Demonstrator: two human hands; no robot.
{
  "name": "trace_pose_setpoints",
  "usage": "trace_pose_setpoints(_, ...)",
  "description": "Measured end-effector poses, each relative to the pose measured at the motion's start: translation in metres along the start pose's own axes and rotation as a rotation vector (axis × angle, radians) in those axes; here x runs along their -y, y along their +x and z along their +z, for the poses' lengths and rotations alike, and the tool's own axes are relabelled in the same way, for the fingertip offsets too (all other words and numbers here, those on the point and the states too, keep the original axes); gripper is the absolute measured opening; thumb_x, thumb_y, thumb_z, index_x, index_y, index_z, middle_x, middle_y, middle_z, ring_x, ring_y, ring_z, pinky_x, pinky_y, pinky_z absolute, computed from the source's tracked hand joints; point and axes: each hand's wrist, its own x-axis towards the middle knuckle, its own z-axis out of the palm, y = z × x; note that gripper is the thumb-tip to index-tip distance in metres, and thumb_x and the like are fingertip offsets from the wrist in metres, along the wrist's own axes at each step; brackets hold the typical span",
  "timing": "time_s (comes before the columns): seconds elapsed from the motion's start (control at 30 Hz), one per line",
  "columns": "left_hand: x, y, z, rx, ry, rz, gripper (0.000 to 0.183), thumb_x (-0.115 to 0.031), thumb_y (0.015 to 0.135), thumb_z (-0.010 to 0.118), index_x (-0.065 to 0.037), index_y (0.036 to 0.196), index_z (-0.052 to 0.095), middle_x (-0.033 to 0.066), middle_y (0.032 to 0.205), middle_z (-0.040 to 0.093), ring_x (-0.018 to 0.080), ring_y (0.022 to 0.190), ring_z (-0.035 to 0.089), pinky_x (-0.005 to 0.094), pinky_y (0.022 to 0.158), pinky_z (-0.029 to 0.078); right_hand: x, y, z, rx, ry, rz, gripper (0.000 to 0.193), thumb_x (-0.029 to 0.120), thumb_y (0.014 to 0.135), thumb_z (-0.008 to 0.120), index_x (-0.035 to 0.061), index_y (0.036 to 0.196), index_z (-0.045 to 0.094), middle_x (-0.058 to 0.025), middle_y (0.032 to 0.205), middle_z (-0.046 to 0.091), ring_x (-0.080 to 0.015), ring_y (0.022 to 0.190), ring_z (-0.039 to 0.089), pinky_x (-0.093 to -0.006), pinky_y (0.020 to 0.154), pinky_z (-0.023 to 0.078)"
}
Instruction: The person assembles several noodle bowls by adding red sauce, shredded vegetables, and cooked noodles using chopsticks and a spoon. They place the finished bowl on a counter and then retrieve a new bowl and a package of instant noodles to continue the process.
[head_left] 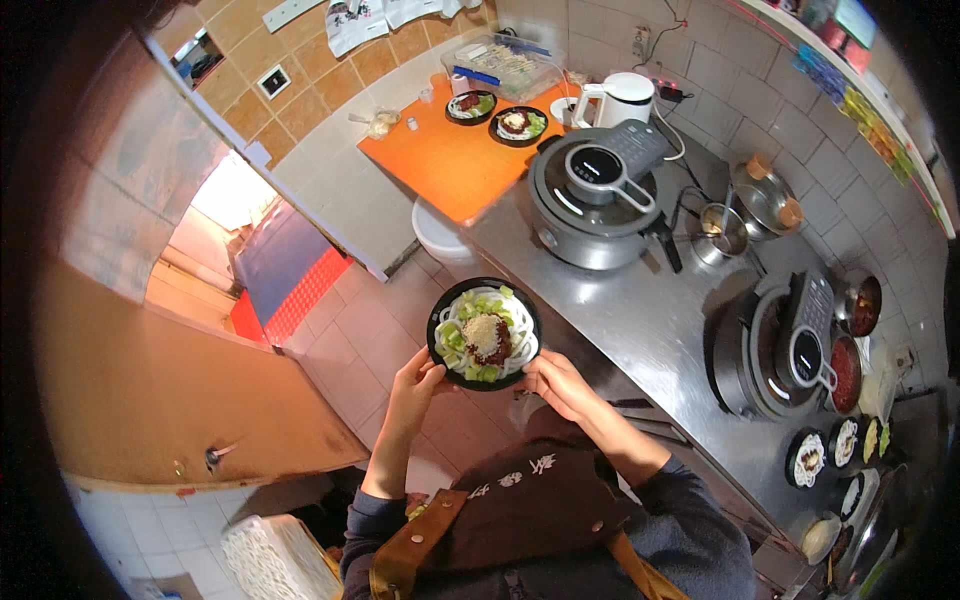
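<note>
You've got a pale tiled wall [720,65] on your right, orange-tan wall tiles [318,62] ahead, steel counter [640,315], orange tabletop [440,170], pinkish floor tiles [350,325]; left, brown door [180,370] beside a glaringly bright doorway [235,195].

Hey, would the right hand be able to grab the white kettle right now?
Probably not: the right hand is helping hold the black bowl, and the silver cooker stands between it and the white kettle.

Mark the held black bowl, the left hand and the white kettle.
Black bowl [433,328]: head view, on the left side of its rim.
Left hand [415,380]: head view, on the back of the hand.
White kettle [629,104]: head view, on the side of its body.
</note>
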Motion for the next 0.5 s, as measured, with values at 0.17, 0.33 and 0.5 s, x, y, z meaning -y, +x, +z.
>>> trace_pose_setpoints(0.17,-0.026,0.102,-0.043,-0.040,0.038,0.023,0.042,-0.004,0.095,0.045,0.003,0.136,0.050,0.0102,0.109,0.066,0.0168,0.089,0.066,0.0320,0.078,0.057,0.043,0.107,0.014,0.033,0.052,-0.027,0.031,0.011,0.100,0.045,-0.0049,0.125,0.052,-0.0096,0.110,0.061,-0.0174,0.098,0.062,-0.0307,0.087,0.052)
trace_pose_setpoints(0.33,-0.042,0.202,-0.076,-0.048,0.015,-0.005,0.041,-0.003,0.093,0.044,0.003,0.133,0.051,0.0101,0.110,0.066,0.0180,0.089,0.067,0.0322,0.078,0.057,0.091,0.189,0.027,-0.043,0.082,0.004,0.033,0.005,0.096,0.045,-0.0059,0.126,0.050,-0.0117,0.118,0.060,-0.0197,0.104,0.062,-0.0320,0.092,0.053)
trace_pose_setpoints(0.5,-0.064,0.298,-0.096,0.096,0.076,-0.025,0.039,-0.003,0.093,0.045,0.002,0.131,0.054,0.0092,0.110,0.066,0.0153,0.087,0.066,0.0296,0.073,0.057,0.114,0.250,0.032,-0.201,0.027,-0.083,0.040,0.008,0.098,0.042,-0.0099,0.134,0.041,-0.0159,0.124,0.057,-0.0221,0.110,0.061,-0.0330,0.095,0.052)
